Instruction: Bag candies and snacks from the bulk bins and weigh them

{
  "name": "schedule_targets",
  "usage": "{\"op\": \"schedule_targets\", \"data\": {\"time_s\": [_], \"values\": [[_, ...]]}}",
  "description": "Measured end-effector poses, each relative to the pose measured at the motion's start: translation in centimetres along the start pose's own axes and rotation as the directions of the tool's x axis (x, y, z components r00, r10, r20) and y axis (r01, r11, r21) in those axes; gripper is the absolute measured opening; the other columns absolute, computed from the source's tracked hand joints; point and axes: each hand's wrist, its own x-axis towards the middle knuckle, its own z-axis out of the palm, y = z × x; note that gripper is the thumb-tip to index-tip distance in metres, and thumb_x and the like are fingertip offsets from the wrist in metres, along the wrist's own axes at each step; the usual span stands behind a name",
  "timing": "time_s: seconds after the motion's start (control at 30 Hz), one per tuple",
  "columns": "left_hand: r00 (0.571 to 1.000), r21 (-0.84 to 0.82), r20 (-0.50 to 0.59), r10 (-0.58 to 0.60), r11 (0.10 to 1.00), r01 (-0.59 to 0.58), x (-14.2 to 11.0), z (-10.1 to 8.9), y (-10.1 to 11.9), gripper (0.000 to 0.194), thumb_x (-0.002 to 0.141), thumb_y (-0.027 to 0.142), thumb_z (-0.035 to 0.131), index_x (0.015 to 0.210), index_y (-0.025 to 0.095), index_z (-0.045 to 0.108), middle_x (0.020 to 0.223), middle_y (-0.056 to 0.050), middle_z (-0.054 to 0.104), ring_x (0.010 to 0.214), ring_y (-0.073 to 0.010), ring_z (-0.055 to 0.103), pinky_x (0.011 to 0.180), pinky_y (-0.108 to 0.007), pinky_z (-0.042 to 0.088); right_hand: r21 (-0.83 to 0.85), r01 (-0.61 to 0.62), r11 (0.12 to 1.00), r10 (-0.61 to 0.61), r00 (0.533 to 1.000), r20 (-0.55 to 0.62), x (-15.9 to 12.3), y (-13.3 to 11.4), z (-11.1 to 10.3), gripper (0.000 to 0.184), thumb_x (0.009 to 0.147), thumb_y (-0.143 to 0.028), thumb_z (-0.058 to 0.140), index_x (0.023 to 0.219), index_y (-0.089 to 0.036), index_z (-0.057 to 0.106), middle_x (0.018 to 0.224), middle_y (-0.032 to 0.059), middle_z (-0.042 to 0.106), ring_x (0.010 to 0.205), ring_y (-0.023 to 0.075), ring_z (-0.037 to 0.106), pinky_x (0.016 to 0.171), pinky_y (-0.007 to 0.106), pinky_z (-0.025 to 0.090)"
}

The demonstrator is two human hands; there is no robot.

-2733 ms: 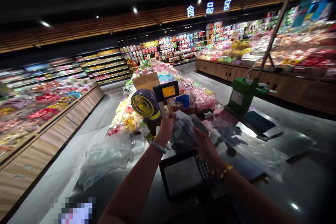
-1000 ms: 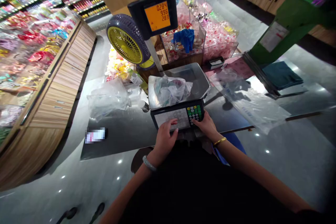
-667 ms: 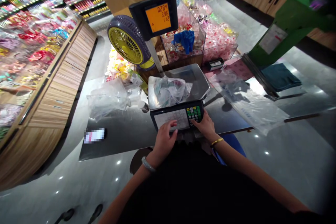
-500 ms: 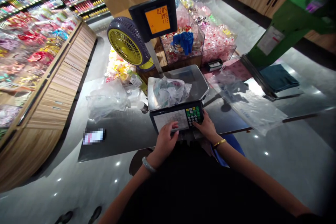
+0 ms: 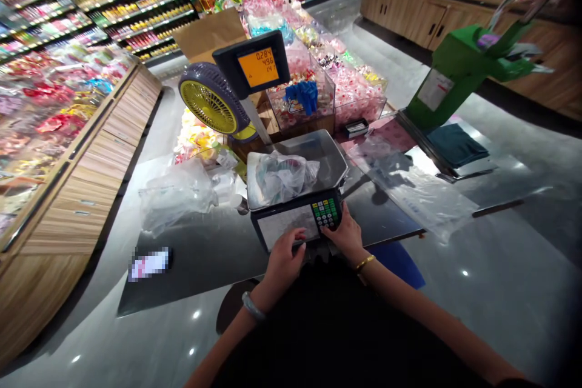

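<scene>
A weighing scale (image 5: 286, 222) stands on the counter before me. On its metal pan (image 5: 326, 160) rests a clear plastic bag (image 5: 291, 177), its contents hard to make out. My left hand (image 5: 282, 262) is open over the front edge of the scale, fingers apart near the white label panel. The right-hand corner of the scale is gripped by my right hand (image 5: 349, 235), with the thumb at the lower keys of the keypad (image 5: 325, 213) and the fingers along the side. Above the pan, the orange display (image 5: 258, 66) reads 0.284, 4.96 and what looks like 1.41.
A fan (image 5: 211, 100) stands behind the scale, left of the pole. Plastic bags (image 5: 175, 191) and a phone (image 5: 150, 264) lie left on the counter. To the right are flat clear bags (image 5: 422, 194) and a green machine (image 5: 448, 73). Candy bins (image 5: 359, 91) stand beyond.
The display's middle figure has gone from 3.96 to 4.96, and the bottom one has changed too. My view has shifted slightly; both hands keep their places at the scale.
</scene>
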Motion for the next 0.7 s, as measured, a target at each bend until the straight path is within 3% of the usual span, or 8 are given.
{"op": "schedule_targets", "data": {"time_s": [0.1, 0.23, 0.33, 0.47, 0.7], "values": [[1.0, 0.001, 0.009, 0.005, 1.0, -0.005, 0.3, 0.3, 0.3, 0.034, 0.092, 0.022, 0.052, 0.125, 0.02, 0.055, 0.112, -0.008, 0.068, 0.108, -0.0223, 0.062, 0.101, -0.044, 0.045, 0.156, -0.002, 0.988, -0.003, 1.0, 0.026, 1.0, 1.3, -0.1, 0.112, 0.064, -0.053, 0.078, 0.155, -0.017, 0.022, 0.137, 0.0175, 0.058, 0.124, 0.0361, 0.055, 0.105, 0.049, 0.039], [0.999, 0.003, 0.031, 0.012, 1.0, -0.012, 0.8, 0.6, 0.8, 0.035, 0.09, 0.02, 0.053, 0.125, 0.02, 0.055, 0.111, -0.008, 0.069, 0.107, -0.0222, 0.062, 0.1, -0.044, 0.045, 0.485, -0.099, 0.869, 0.102, 0.995, 0.019, 5.2, 3.8, -0.5, 0.062, 0.08, -0.053, 0.059, 0.132, -0.02, 0.055, 0.119, 0.0123, 0.069, 0.111, 0.0297, 0.064, 0.098, 0.045, 0.047], [0.999, 0.003, 0.044, 0.002, 1.0, -0.002, 1.2, 0.7, 1.2, 0.035, 0.09, 0.021, 0.053, 0.124, 0.021, 0.057, 0.109, -0.008, 0.069, 0.106, -0.0224, 0.063, 0.099, -0.043, 0.047, 0.545, -0.136, 0.827, 0.172, 0.985, -0.014, 9.3, 4.9, -0.5, 0.039, 0.082, -0.042, 0.054, 0.112, -0.018, 0.062, 0.11, 0.0133, 0.071, 0.105, 0.0275, 0.066, 0.094, 0.043, 0.051], [1.0, 0.017, 0.01, -0.018, 1.0, 0.018, 1.1, 0.6, 1.4, 0.034, 0.088, 0.021, 0.054, 0.122, 0.021, 0.06, 0.106, -0.008, 0.071, 0.104, -0.0236, 0.065, 0.097, -0.044, 0.049, 0.609, -0.109, 0.786, 0.176, 0.983, -0.05, 12.8, 4.6, -0.3, 0.031, 0.072, -0.036, 0.062, 0.1, -0.022, 0.06, 0.102, 0.0103, 0.073, 0.101, 0.0265, 0.068, 0.089, 0.041, 0.055], [0.988, 0.028, -0.024, -0.154, 0.988, 0.155, 1.0, 1.1, 0.6, 0.038, 0.084, 0.021, 0.056, 0.121, 0.027, 0.063, 0.108, -0.007, 0.072, 0.106, -0.025, 0.065, 0.098, -0.042, 0.049, 0.684, 0.012, 0.729, 0.06, 0.995, -0.081, 14.1, 4.0, -0.4, 0.037, 0.057, -0.046, 0.071, 0.082, -0.026, 0.053, 0.068, 0.0009, 0.067, 0.071, 0.029, 0.071, 0.068, 0.045, 0.059]]}}
